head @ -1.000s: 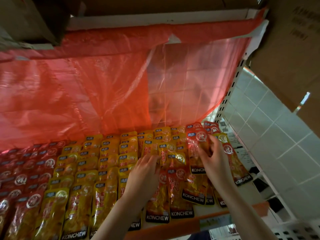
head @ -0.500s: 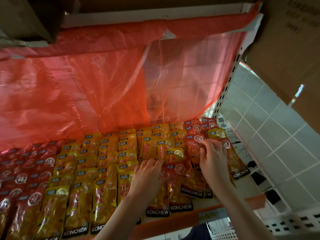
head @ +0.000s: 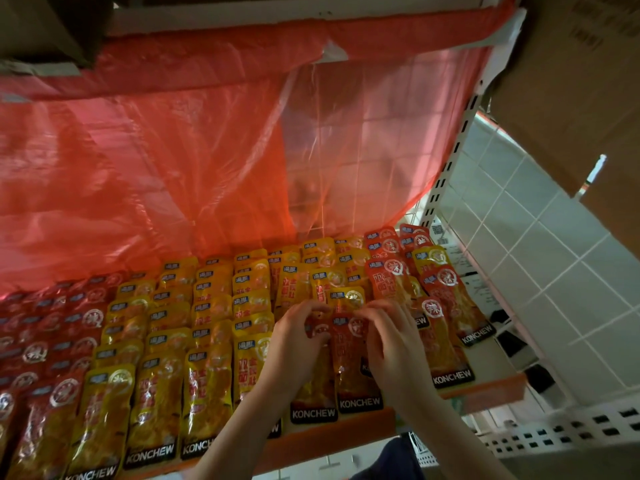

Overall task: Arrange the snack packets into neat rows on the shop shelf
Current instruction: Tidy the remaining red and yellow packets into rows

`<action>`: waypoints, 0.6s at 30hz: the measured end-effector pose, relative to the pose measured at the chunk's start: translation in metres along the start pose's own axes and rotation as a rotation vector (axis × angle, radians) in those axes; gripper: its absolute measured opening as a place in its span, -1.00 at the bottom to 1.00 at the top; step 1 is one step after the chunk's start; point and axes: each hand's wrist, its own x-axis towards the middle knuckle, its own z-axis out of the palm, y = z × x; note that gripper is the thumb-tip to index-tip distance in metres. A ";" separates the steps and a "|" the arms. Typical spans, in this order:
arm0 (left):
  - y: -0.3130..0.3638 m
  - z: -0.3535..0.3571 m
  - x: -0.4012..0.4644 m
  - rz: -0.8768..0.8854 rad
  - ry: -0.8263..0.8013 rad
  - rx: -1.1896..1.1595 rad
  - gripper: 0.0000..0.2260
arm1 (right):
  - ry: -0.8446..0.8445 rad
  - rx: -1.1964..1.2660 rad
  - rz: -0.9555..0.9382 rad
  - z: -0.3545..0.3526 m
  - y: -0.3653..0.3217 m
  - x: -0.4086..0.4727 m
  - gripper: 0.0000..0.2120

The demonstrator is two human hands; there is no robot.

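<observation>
Fingers [head: 313, 308] of both hands pinch red packet [head: 349, 358], lengthwise front-to-back.

Dim reddish light, wide-angle edge warp

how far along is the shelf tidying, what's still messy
Mostly done: the yellow packets and the red packets on the left lie in straight overlapping rows. In hand: the left hand and right hand grip a red packet at its top edge. Left: the right-end packets, red and yellow mixed, lie skewed.
</observation>
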 end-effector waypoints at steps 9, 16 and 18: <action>0.001 0.004 -0.001 -0.026 0.028 -0.068 -0.78 | -0.086 -0.247 -0.058 0.011 -0.001 -0.004 -0.74; 0.003 0.013 0.002 -0.111 0.054 -0.096 -0.69 | -0.085 -0.219 -0.086 0.010 0.001 -0.004 -0.73; 0.004 0.013 0.002 -0.110 0.055 -0.090 -0.69 | -0.092 -0.212 -0.118 0.009 -0.001 -0.005 -0.74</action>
